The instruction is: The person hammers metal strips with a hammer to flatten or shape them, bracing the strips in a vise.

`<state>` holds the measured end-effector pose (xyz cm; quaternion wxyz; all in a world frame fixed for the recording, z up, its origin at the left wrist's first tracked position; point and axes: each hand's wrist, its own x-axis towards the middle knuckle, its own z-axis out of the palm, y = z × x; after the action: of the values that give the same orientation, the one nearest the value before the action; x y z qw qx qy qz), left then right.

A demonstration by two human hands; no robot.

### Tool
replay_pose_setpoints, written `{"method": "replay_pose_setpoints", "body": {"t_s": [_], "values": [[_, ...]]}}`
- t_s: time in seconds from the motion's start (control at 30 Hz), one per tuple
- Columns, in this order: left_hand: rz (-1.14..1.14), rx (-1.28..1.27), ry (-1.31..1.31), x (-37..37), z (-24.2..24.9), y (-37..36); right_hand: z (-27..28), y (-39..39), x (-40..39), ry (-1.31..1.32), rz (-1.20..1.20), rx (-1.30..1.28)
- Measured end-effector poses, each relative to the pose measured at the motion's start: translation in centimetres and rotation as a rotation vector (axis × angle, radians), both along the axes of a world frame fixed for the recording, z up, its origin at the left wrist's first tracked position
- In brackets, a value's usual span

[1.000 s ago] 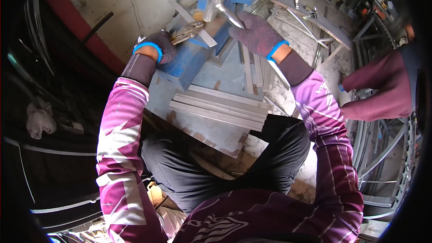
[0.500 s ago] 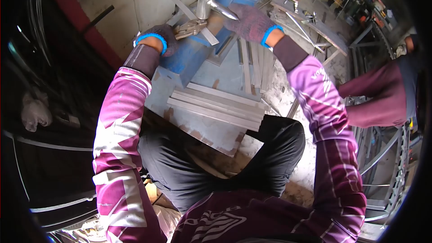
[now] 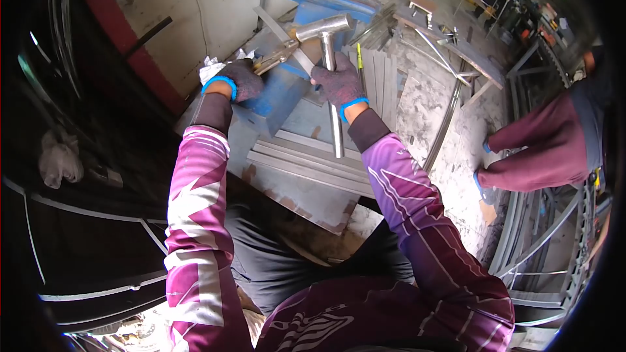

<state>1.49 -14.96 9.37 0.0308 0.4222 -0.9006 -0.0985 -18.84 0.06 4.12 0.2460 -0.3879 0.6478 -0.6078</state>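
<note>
My left hand point(image 3: 244, 83), in a dark knit glove with a blue cuff, is closed around locking pliers point(image 3: 274, 58). Their jaws grip a flat metal strip point(image 3: 276, 25), which slants across a blue metal block point(image 3: 272, 94). In my gloved right hand point(image 3: 340, 81) is a steel hammer point(image 3: 324, 28), gripped partway along its handle. The hammer head lies just above the strip and overlaps the plier jaws in this view; the handle's end points back toward me.
Several flat bars point(image 3: 306, 164) lie on a metal plate point(image 3: 312, 210) before my knees. More bars point(image 3: 380, 88) and a yellow pen-like stick point(image 3: 359, 56) are beyond my right hand. A person's legs point(image 3: 548, 150) stand at right, near a low bench point(image 3: 466, 52).
My right hand has moved left and toward me, and the hammer has turned so its handle points at me. The pliers and strip have tilted slightly; my left hand keeps its grip.
</note>
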Motion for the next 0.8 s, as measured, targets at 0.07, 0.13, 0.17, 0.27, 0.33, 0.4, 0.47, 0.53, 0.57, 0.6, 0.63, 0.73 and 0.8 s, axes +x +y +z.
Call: {"method": "replay_pose_setpoints", "body": {"t_s": [0.07,0.13,0.17,0.27,0.33,0.4,0.47,0.53,0.57,0.6,0.63,0.73,0.8], "values": [[0.013,0.1,0.018,0.0,0.2,0.2,-0.2,0.1,0.5,-0.121,-0.005,-0.02],[0.02,0.083,0.042,0.2,-0.3,0.3,0.2,0.1,1.1,-0.344,-0.002,-0.071],[0.036,0.05,0.047,0.1,-0.6,0.3,0.1,0.5,1.2,-0.349,-0.003,-0.071],[0.039,0.007,0.028,0.0,-0.7,0.1,-0.5,3.1,1.1,-0.377,0.006,-0.111],[0.025,0.004,-0.003,-0.1,-0.7,0.3,-0.6,5.2,1.3,-0.431,0.0,-0.128],[0.035,-0.017,0.021,-0.1,-0.7,0.5,-0.6,6.5,1.2,-0.416,-0.006,-0.14],[0.022,-0.05,-0.027,-0.2,-1.0,0.5,0.0,7.8,1.3,-0.488,0.037,-0.137],[0.031,0.0,0.032,-0.2,-0.8,0.8,-0.2,8.8,0.9,-0.458,0.041,-0.141],[0.04,-0.015,0.045,-0.2,-1.2,0.3,-0.1,9.0,0.8,-0.419,0.057,-0.142],[0.04,-0.023,0.046,-0.1,-0.9,0.2,0.0,9.0,0.8,-0.418,0.059,-0.149],[0.039,-0.002,0.048,-0.1,-0.7,0.2,-0.1,9.3,0.8,-0.402,0.059,-0.119],[0.021,0.089,0.018,-0.2,0.3,1.4,-0.2,10.0,1.0,-0.365,0.042,-0.088],[0.046,0.052,0.027,-0.2,0.5,1.7,0.2,9.9,1.2,-0.387,0.03,-0.079]]}}
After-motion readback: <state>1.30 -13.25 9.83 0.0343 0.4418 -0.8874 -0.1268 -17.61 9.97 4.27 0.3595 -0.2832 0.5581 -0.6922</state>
